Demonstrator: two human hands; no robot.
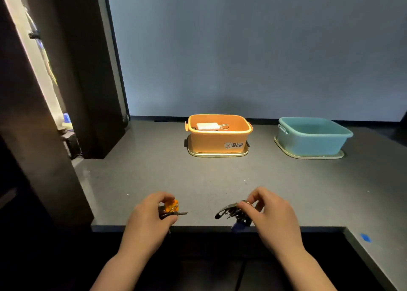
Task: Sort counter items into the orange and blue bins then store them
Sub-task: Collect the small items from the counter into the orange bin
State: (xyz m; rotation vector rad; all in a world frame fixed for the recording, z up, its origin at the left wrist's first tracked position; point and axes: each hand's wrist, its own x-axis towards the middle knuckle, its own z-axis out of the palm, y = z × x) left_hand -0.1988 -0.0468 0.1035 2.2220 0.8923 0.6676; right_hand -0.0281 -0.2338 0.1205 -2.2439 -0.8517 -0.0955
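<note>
From my head camera: my left hand (147, 218) pinches a small orange tag with a key (172, 207) near the counter (154, 176) edge; my right hand (269, 215) grips a dark key bunch (231, 212). The orange bin (218, 140) and the blue bin (312, 141) stand well beyond.

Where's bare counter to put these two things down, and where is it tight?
Bare counter runs from both hands to the bins, and between the orange bin and blue bin. The near edge is crowded: left hand holds an orange-tagged key, right hand a dark key bunch.
</note>
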